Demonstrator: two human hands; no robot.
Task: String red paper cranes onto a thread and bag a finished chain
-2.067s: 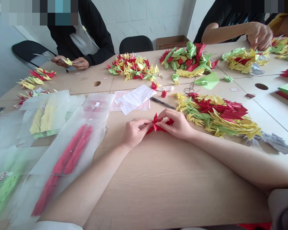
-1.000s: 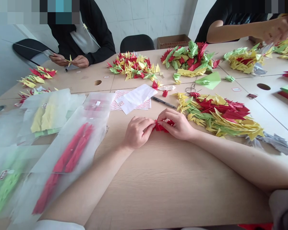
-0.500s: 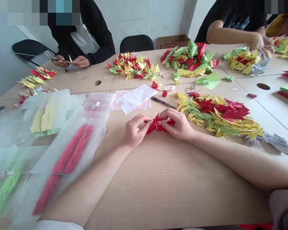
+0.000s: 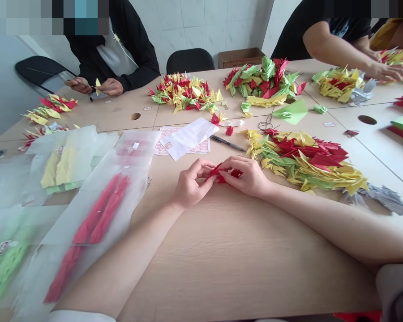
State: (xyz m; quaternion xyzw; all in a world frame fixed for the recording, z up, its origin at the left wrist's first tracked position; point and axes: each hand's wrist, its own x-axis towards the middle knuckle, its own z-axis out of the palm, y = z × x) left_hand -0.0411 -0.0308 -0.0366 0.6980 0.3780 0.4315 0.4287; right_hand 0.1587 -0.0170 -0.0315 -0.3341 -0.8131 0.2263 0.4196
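Left hand [image 4: 194,184]: pinched the red paper [image 4: 216,170] between thumb and finger.
Right hand [image 4: 246,175]: closed narrowly, held the same paper.
Red paper: I saw it between both hands, partly covered.
Pen [image 4: 228,143]: lay just beyond the right hand.
Bags [image 4: 133,193]: lay left of the left hand.

head cam: sole view, worn on the head, looks forward and down
hands [image 4: 192,185]: close, mid-frame, seen from above and behind
forearms [image 4: 137,250]: enter from lower left and lower right
worktop [image 4: 242,259]: fills most of frame, runs away from camera
tiled wall [image 4: 204,20]: far end, top edge
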